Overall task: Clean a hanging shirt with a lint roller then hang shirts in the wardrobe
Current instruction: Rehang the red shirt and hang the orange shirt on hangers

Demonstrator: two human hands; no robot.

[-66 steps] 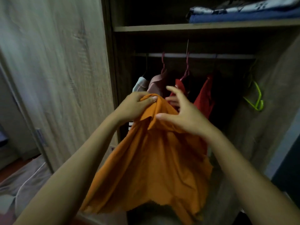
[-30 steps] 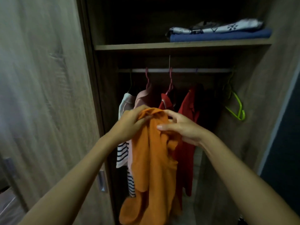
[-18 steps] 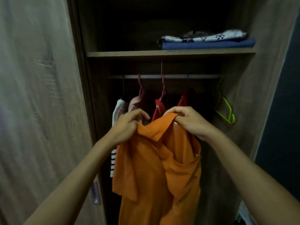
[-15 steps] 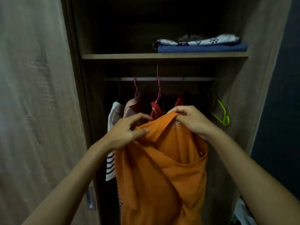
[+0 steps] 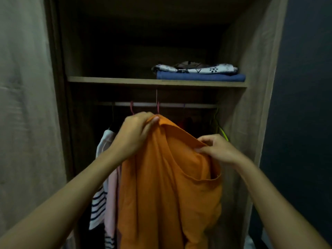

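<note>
Left hand (image 5: 133, 133) is gripping the orange shirt (image 5: 167, 186) at its top; right hand (image 5: 217, 149) is pinching the neckline, lower down. The shirt is hanging between them, just below the rail (image 5: 161, 104). Hanging step, likely. Next: getting it onto a hanger, perhaps the green hanger (image 5: 221, 130) beyond the right hand.
</note>
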